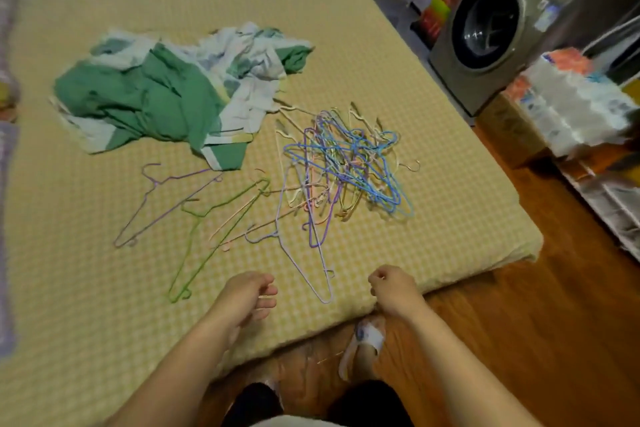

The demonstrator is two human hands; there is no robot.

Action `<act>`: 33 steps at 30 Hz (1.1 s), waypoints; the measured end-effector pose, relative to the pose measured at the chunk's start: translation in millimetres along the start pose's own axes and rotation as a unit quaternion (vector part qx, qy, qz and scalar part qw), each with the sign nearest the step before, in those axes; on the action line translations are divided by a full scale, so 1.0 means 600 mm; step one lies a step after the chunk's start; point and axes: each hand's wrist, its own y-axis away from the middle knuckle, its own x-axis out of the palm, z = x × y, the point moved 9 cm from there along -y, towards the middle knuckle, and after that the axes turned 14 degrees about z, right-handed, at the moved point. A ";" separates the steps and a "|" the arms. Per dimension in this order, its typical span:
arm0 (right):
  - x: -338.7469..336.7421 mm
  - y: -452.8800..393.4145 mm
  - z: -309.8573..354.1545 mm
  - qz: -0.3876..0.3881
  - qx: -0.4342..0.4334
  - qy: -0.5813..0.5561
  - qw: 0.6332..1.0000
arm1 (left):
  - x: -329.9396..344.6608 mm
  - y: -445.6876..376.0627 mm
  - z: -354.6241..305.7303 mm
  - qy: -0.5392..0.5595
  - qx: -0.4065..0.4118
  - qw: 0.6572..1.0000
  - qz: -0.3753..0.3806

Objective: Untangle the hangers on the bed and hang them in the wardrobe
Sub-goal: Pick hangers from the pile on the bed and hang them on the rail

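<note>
Tangled hangers [346,163] heaped at 1 o'clock on bed [433,218], about 4 loose hangers [194,218] at 10 o'clock, none visibly hung; left hand [247,296] relaxed, right hand [391,288] clenched, both grasping nothing.

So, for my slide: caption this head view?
Both empty hands hover over the bed beside tangled hangers.

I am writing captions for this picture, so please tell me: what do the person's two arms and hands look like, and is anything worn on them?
Both forearms are bare: no sleeves reach into view. The left hand and the right hand wear no gloves, and no watch, bracelet or ring shows on either. Nothing is marked or taped on them. The picture is slightly soft, so a very thin ring could escape notice.
</note>
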 end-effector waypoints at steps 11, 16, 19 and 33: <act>0.123 -0.357 -0.029 0.142 -0.016 0.156 0.977 | 0.012 -0.236 0.198 0.100 -0.140 0.979 -0.114; 0.175 -0.450 -0.027 0.109 -0.041 0.240 0.964 | 0.030 -0.307 0.246 0.093 -0.151 0.977 -0.121; 0.198 -0.455 -0.021 0.107 -0.062 0.302 0.945 | 0.059 -0.332 0.254 0.094 -0.167 0.979 -0.072; 0.268 -0.286 0.087 0.314 -0.118 -0.334 0.881 | 0.084 -0.274 0.113 0.269 0.084 0.959 -0.010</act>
